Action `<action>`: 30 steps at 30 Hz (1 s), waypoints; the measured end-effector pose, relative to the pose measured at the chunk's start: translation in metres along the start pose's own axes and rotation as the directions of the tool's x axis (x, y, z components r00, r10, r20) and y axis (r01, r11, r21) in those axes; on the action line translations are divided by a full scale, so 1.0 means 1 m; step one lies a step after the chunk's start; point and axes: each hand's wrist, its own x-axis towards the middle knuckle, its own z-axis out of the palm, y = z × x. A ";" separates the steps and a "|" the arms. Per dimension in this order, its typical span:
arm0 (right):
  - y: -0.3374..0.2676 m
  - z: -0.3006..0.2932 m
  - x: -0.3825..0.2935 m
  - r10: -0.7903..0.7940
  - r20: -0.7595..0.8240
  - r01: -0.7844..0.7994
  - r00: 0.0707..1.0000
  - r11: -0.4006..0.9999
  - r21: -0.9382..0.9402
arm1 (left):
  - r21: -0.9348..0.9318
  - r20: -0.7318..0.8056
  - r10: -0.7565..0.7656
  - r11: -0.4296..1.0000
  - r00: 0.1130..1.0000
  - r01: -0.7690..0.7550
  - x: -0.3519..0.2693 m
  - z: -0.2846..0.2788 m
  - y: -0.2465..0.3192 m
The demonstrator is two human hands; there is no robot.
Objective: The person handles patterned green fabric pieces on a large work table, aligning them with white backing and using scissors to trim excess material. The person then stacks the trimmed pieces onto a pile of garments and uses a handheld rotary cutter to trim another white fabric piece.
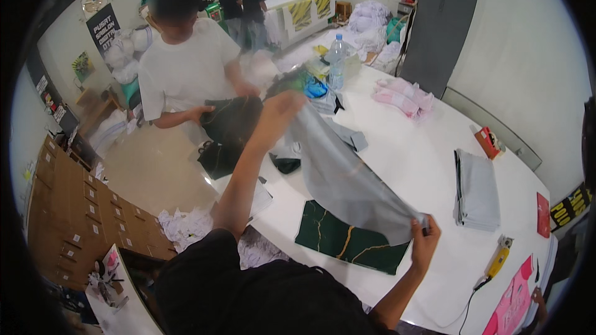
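Observation:
A grey fabric panel is stretched in the air between my hands, sloping down from upper left to lower right. My left hand grips its far end, blurred, with arm extended. At the near right corner, my right hand pinches the edge between thumb and fingers. Beneath the panel, a dark green fabric piece with gold vein-like lines lies flat on the white table. Part of that piece is covered by the grey panel.
Across the table, a person in a white shirt holds dark patterned fabric. Folded grey fabric, a yellow corded power tool, a pink garment, a tape dispenser, pink bundles and a water bottle are on the table.

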 end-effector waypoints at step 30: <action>0.205 -0.038 -0.071 0.318 -0.158 -0.349 0.935 0.908 -0.232 | 0.329 0.302 -0.517 0.845 0.801 0.421 -0.241 0.082 -0.196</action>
